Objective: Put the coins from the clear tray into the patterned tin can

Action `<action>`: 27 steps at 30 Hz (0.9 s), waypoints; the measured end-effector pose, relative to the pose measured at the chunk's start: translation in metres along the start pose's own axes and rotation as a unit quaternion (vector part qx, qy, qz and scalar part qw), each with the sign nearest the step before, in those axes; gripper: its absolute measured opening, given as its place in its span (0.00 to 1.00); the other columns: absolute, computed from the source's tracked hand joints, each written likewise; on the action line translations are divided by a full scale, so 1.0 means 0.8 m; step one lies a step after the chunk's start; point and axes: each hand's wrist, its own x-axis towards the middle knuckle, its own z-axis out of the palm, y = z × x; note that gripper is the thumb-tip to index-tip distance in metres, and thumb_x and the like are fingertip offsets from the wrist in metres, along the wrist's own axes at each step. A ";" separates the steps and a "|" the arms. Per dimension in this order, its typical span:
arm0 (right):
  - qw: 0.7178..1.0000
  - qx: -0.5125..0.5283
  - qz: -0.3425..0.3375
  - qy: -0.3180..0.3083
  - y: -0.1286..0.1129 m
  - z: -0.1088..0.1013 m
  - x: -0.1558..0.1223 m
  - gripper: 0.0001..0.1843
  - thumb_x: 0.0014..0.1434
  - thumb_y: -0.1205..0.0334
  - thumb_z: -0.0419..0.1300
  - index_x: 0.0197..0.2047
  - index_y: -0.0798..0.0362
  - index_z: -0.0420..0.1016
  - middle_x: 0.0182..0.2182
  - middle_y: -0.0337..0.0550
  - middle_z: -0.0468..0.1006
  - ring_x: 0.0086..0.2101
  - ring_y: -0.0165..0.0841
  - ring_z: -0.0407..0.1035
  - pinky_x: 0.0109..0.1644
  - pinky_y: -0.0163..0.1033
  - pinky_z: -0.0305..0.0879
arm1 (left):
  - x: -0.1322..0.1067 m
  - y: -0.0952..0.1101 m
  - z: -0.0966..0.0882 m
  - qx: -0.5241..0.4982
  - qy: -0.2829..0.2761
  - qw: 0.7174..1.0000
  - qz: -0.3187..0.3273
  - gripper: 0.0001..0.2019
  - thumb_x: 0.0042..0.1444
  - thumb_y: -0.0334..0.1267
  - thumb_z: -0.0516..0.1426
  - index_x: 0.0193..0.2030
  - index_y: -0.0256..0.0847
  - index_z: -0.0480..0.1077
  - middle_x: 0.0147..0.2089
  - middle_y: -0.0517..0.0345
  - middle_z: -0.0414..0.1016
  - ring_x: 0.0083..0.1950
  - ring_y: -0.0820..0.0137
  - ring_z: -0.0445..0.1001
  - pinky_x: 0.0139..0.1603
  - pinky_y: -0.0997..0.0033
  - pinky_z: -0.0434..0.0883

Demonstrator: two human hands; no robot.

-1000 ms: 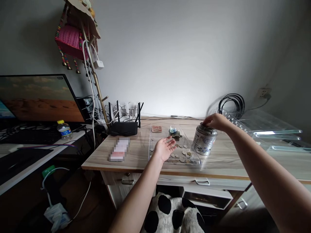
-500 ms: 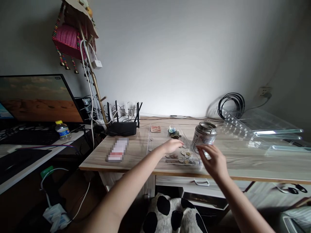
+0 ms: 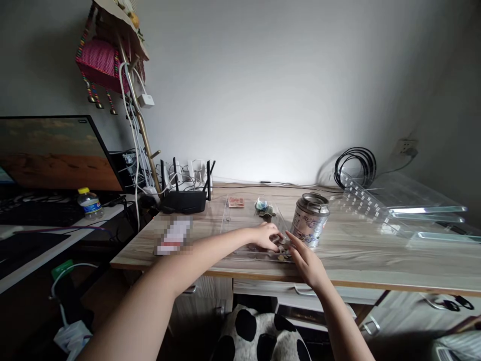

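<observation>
A clear plastic tray (image 3: 240, 225) lies near the desk's front edge, with loose coins (image 3: 281, 245) heaped in its front right part. My left hand (image 3: 265, 235) reaches in from the left, its fingers and thumb curled around some of these coins. At the tray's right side, my right hand (image 3: 306, 260) is held with fingers stretched out toward the coins, nothing in its grasp. Just behind that hand a patterned metal can (image 3: 311, 220) stands upright. Crumpled green and blue banknotes (image 3: 265, 206) and a flat stack of red banknotes (image 3: 236, 202) lie at the tray's back.
Left of the tray are a pixelated flat item (image 3: 175, 235) and a black router (image 3: 184, 201). Clear acrylic panels (image 3: 424, 210) and a black cable coil (image 3: 355, 168) occupy the right side. A monitor (image 3: 56, 155) and a yellow-capped bottle (image 3: 90, 204) stand on the left desk.
My left hand has come down into the coins. My right hand has moved from in front of the can to the tray's right edge. The view has shifted slightly.
</observation>
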 end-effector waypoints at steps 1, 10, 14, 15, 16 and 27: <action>1.000 0.002 0.007 0.000 0.000 0.000 0.000 0.26 0.55 0.54 0.43 0.57 0.49 0.55 0.52 0.45 0.62 0.52 0.37 0.56 0.52 0.44 0.55 | -0.001 0.004 0.002 0.055 -0.027 0.998 0.014 0.15 0.22 0.27 0.64 0.21 0.44 0.69 0.28 0.59 0.65 0.41 0.61 0.64 0.50 0.61 0.57; 0.999 -0.009 0.042 -0.014 -0.009 -0.004 0.000 0.27 0.55 0.53 0.42 0.57 0.51 0.55 0.52 0.45 0.63 0.51 0.36 0.58 0.51 0.42 0.56 | 0.014 0.027 0.011 0.156 -0.178 0.971 0.034 0.15 0.22 0.23 0.62 0.21 0.42 0.68 0.26 0.59 0.62 0.28 0.66 0.64 0.37 0.63 0.64; 1.000 -0.009 0.029 -0.007 -0.007 -0.005 -0.001 0.26 0.55 0.52 0.42 0.56 0.50 0.56 0.51 0.44 0.64 0.50 0.36 0.58 0.51 0.42 0.56 | 0.030 0.022 0.015 0.057 -0.188 0.980 -0.004 0.12 0.28 0.21 0.60 0.16 0.42 0.64 0.17 0.62 0.60 0.19 0.69 0.61 0.33 0.61 0.64; 1.000 -0.011 0.029 -0.004 -0.006 -0.005 -0.002 0.26 0.55 0.52 0.43 0.56 0.50 0.57 0.51 0.44 0.64 0.50 0.36 0.58 0.51 0.42 0.56 | 0.032 0.020 0.016 0.017 -0.161 0.986 -0.022 0.11 0.32 0.23 0.59 0.16 0.42 0.63 0.15 0.63 0.58 0.18 0.69 0.60 0.31 0.61 0.64; 0.999 -0.013 0.030 -0.002 -0.005 -0.005 -0.002 0.26 0.55 0.52 0.43 0.56 0.49 0.57 0.51 0.44 0.64 0.50 0.36 0.58 0.50 0.42 0.57 | 0.034 0.018 0.017 -0.012 -0.132 0.991 -0.035 0.09 0.35 0.26 0.58 0.16 0.43 0.63 0.14 0.63 0.58 0.17 0.69 0.60 0.30 0.61 0.65; 0.999 -0.022 0.045 0.006 -0.009 -0.005 -0.002 0.26 0.55 0.50 0.44 0.55 0.52 0.59 0.50 0.45 0.66 0.49 0.36 0.60 0.49 0.41 0.58 | 0.014 0.061 -0.001 0.354 -0.392 0.849 0.034 0.04 0.37 0.31 0.56 0.24 0.37 0.65 0.24 0.61 0.66 0.25 0.74 0.63 0.27 0.73 0.62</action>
